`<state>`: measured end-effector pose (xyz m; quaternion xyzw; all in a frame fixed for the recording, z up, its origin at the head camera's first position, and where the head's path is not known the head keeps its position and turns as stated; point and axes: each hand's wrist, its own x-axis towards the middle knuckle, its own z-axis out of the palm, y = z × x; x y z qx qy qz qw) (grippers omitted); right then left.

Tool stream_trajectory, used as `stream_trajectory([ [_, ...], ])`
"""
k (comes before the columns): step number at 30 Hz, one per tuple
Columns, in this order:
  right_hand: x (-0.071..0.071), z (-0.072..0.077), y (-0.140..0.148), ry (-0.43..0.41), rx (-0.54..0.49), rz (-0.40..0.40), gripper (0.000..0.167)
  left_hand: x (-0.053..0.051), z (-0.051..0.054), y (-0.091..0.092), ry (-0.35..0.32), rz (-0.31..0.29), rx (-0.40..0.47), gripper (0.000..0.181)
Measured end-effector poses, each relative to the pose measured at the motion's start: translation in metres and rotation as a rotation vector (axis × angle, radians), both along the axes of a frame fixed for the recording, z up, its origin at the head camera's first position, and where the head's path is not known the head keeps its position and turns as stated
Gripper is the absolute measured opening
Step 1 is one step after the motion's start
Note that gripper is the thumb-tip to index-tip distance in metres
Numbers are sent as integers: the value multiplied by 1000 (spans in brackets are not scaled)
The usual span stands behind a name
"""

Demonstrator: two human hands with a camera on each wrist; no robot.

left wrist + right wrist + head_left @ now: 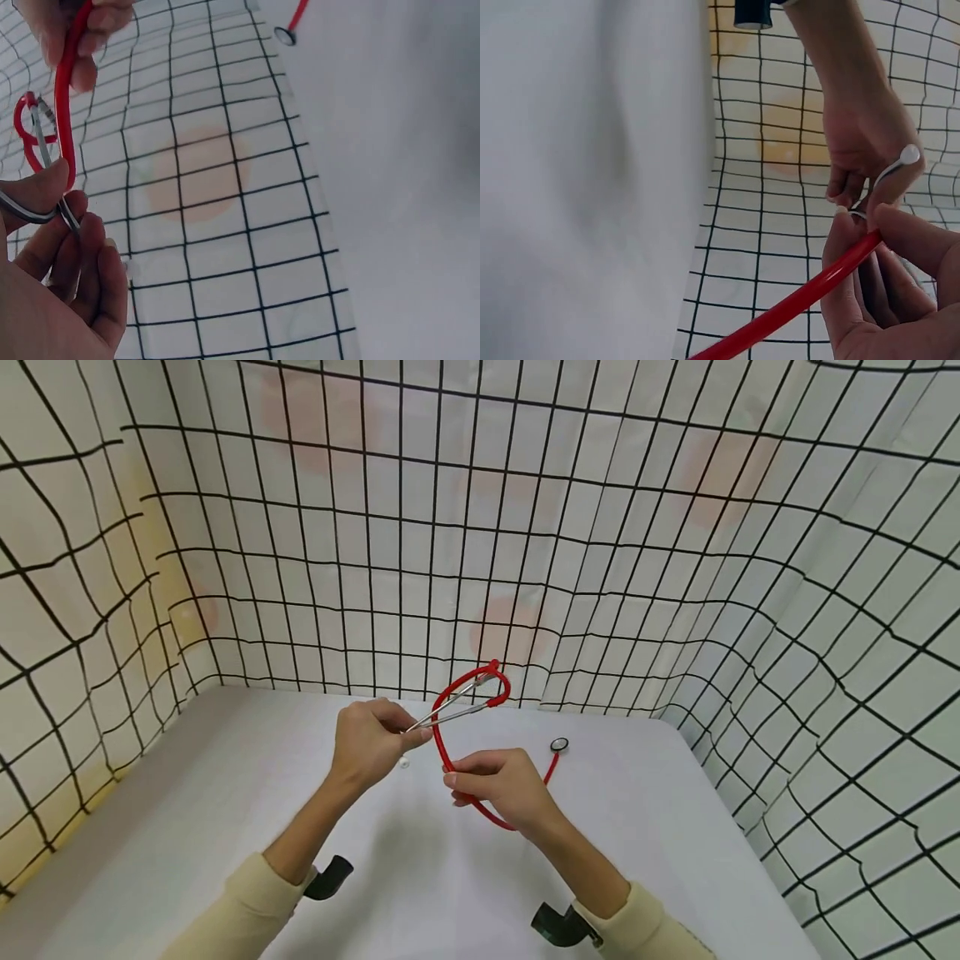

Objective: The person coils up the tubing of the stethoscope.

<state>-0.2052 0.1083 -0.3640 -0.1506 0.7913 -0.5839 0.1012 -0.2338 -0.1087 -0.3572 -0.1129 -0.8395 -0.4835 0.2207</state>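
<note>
A stethoscope with red tubing [440, 745] is held up over the white table. My left hand [371, 742] pinches its two metal ear tubes [459, 715] near the ear-tip end, where they cross. One white ear tip [910, 154] sticks out past the left hand in the right wrist view. My right hand [504, 787] pinches the red tube between thumb and fingers, lower and to the right. Above the hands the tubing bends in a loop around the ear tubes. The round chest piece [559, 744] hangs or lies beyond the right hand; I cannot tell which.
The white table [225, 793] spreads under both hands. White walls with a black grid [480, 527] enclose its back and sides. Each wrist carries a dark curved mount, one at the left sleeve [240, 893] and one at the right sleeve [637, 922].
</note>
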Motion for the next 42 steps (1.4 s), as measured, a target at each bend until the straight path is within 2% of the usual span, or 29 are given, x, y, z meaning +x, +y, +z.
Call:
stream_trajectory([
  [5, 4, -5, -3, 34, 56, 13, 19, -9, -6, -8, -48, 66, 4, 16],
  [10, 9, -6, -4, 42, 102, 27, 17, -11, -13, -15, -62, 97, -26, 16],
  [18, 19, 2, -3, 101, 169, -30, 16, -12, -16, -18, -6, 77, -107, 15],
  [22, 24, 9, -2, 141, 196, -42, 18, -11, -18, -16, -4, 30, -150, 16],
  [25, 28, 15, -3, 194, 207, -45, 17, -8, -19, -14, -10, -4, -173, 15],
  [32, 31, 33, -1, 350, 266, -51, 16, 6, -15, -5, -11, -40, -223, 17],
  [38, 27, 50, 6, 450, 372, -33, 14, 19, -13, 4, -17, -79, -304, 22],
  [42, 21, 61, 12, 471, 427, -12, 13, 29, -10, 12, -10, -105, -369, 21],
])
